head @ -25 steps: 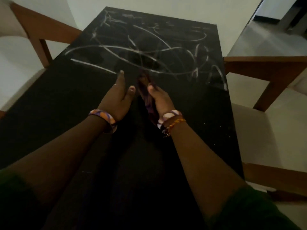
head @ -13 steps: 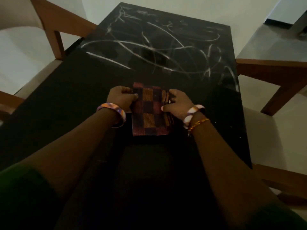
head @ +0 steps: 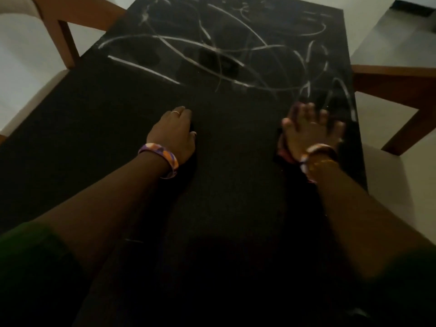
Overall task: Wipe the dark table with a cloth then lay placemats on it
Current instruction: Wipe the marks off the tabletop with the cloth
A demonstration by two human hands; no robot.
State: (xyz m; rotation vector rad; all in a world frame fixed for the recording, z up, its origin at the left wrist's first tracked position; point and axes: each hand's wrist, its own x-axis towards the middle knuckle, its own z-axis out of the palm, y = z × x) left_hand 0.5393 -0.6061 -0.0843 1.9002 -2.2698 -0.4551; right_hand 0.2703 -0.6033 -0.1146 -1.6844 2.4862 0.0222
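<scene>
The dark table (head: 224, 190) fills the view, with whitish smear streaks (head: 212, 46) across its far half. My right hand (head: 311, 131) lies flat with fingers spread, pressing on the cloth (head: 284, 152) near the table's right edge. The hand is blurred with motion. Only a reddish corner of the cloth shows under my wrist. My left hand (head: 174, 133) rests on the bare table left of centre and holds nothing. Its fingers point away from me and look bent down.
A wooden chair (head: 61, 24) with a pale seat stands at the far left. Another wooden chair (head: 396, 90) with a pale cushion stands close to the table's right edge. Pale floor shows beyond both sides.
Half a second ago both hands held the folded checked cloth at the table's middle. My right hand has since slid it to the right edge; my left hand let go and stayed left.
</scene>
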